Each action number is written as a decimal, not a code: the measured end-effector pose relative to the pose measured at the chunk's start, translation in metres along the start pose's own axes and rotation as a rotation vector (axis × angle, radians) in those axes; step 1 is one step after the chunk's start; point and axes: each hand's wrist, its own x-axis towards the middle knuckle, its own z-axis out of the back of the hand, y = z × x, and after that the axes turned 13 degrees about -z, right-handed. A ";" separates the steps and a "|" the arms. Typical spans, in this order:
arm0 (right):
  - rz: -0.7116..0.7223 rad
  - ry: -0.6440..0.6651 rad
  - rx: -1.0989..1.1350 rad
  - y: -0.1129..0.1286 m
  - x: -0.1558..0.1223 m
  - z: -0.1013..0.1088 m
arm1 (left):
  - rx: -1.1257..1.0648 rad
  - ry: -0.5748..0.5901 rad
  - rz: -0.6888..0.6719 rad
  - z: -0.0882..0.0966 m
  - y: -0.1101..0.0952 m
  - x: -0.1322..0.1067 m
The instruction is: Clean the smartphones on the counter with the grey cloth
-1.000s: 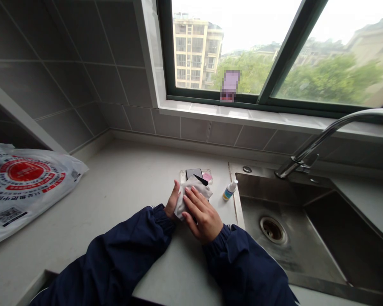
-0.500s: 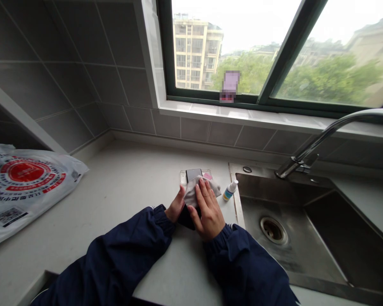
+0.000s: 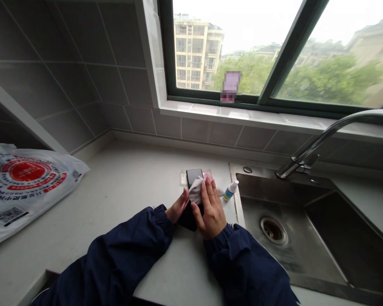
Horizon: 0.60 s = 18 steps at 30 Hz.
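Observation:
A black smartphone (image 3: 187, 217) lies at a slant on the white counter, its middle covered by a grey cloth (image 3: 196, 191). My left hand (image 3: 178, 205) grips the phone along its left edge. My right hand (image 3: 210, 209) presses the cloth onto the screen, fingers long and close together, thumb at the cloth's lower edge. Beyond the phone's top end a clear phone case (image 3: 184, 178) shows partly, with something pink (image 3: 208, 174) at its right. Just right of my right hand stands a small white-capped spray bottle (image 3: 230, 191) with a blue and yellow label.
To the right is a steel sink (image 3: 293, 255) with a chrome faucet (image 3: 312, 144). A printed white plastic bag (image 3: 28, 182) rests on the left of the counter (image 3: 130, 170). A window (image 3: 223, 46) with a tiled sill is behind.
My right hand and the cloth have shifted slightly right and down, uncovering more of the phone's upper screen. My left hand stays at the phone's edge.

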 end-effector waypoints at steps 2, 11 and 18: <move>0.001 -0.003 0.000 0.000 0.000 0.000 | -0.010 -0.029 0.008 -0.001 -0.001 -0.001; 0.015 0.020 0.001 -0.002 0.001 -0.001 | 0.001 -0.055 -0.004 -0.007 -0.002 0.001; 0.049 0.066 0.002 -0.003 -0.003 -0.004 | -0.064 -0.056 -0.005 0.005 0.001 0.003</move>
